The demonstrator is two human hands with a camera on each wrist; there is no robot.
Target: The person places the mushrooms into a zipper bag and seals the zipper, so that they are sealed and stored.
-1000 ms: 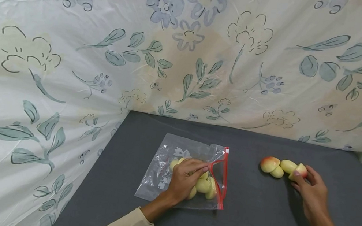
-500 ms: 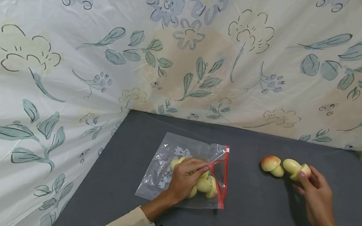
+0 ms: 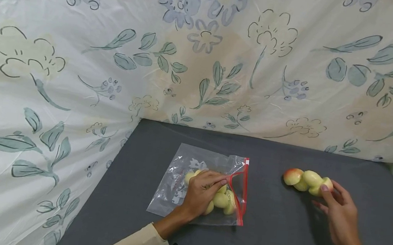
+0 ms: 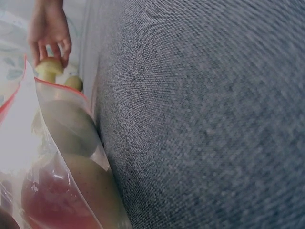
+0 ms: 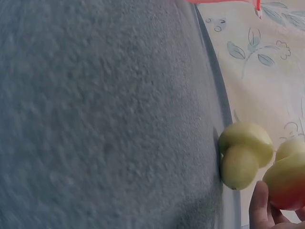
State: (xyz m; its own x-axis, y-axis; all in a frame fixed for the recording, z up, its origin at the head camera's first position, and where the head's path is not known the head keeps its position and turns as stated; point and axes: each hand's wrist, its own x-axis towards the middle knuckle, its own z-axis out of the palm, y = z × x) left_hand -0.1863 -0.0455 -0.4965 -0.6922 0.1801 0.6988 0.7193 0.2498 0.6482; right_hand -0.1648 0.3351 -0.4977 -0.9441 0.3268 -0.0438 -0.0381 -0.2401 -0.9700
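Observation:
A clear zip bag point(image 3: 167, 191) with a red zip edge lies on the table, several yellowish mushroom-shaped pieces point(image 3: 220, 200) inside. My left hand point(image 3: 197, 194) pinches the bag's upper layer near its mouth, which gapes to the right. Over at the right, my right hand point(image 3: 343, 213) grips a mushroom-shaped piece point(image 3: 312, 178) by its red-tinged cap, stem pointing left. A second such mushroom point(image 3: 292, 175), red-capped with a pale stem, lies on the table just left of it. In the right wrist view the held mushroom point(image 5: 286, 183) is beside the lying one point(image 5: 245, 152).
The dark grey table point(image 3: 264, 233) is backed by a white cloth point(image 3: 223, 69) printed with flowers and leaves, which also hangs along the left side. Bare tabletop shows between the bag and the loose mushroom.
My right hand shifts slightly right, then back left, with the mushroom, whose stem now overlaps the lying one in the head view. The left hand stays on the bag.

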